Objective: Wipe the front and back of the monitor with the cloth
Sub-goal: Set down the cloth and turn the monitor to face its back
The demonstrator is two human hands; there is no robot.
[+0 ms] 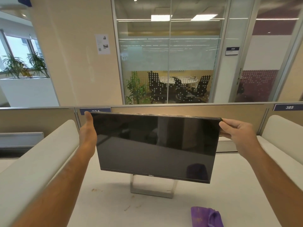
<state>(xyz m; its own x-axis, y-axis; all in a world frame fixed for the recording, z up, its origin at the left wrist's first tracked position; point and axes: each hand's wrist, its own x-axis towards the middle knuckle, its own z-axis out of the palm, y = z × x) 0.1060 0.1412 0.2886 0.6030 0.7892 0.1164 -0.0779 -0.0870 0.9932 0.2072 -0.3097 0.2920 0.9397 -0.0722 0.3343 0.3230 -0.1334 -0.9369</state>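
Currently both hands grip the monitor (155, 145) by its upper corners: left hand (87, 130), right hand (236, 131). Monitor stands mid-desk (106, 202); purple cloth (206, 217) lies near right, untouched.

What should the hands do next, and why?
Probably let go with the right hand and pick up the purple cloth. Both hands grip the monitor edges; left hand could steady it. The cloth lies untouched on the desk.
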